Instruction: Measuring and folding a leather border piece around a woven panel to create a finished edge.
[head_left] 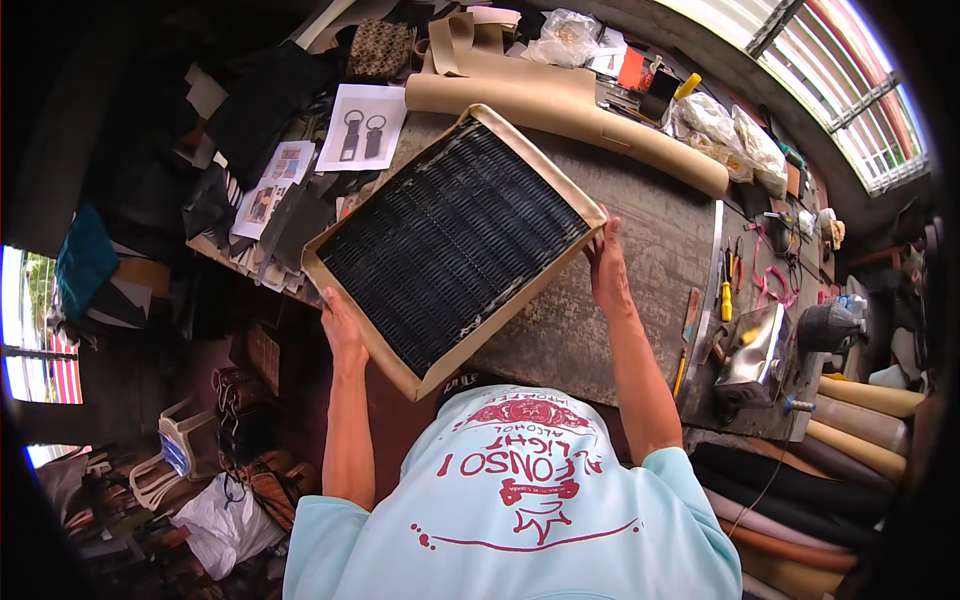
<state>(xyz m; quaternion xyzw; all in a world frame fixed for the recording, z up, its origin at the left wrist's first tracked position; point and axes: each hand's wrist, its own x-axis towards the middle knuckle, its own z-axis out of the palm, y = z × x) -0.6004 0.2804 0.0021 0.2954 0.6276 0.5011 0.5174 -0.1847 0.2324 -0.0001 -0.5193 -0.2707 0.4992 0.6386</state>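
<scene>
Between my hands is a shallow rectangular tray [450, 240] with a black woven face and a smooth tan rim. It is held turned at an angle above the near left part of the worktable [640, 250]. My left hand [343, 328] grips its lower left side, with the thumb against the rim and the other fingers mostly hidden. At the right corner, my right hand [607, 265] is closed on the rim, its fingers partly out of sight behind the tray.
A large tan roll of sheet material [570, 115] lies across the table's back. A printed picture sheet [362, 127] lies at the back left. To the right are a yellow-handled screwdriver [726, 300] and a metal can [755, 355]. Several material rolls [860, 440] are stacked at lower right.
</scene>
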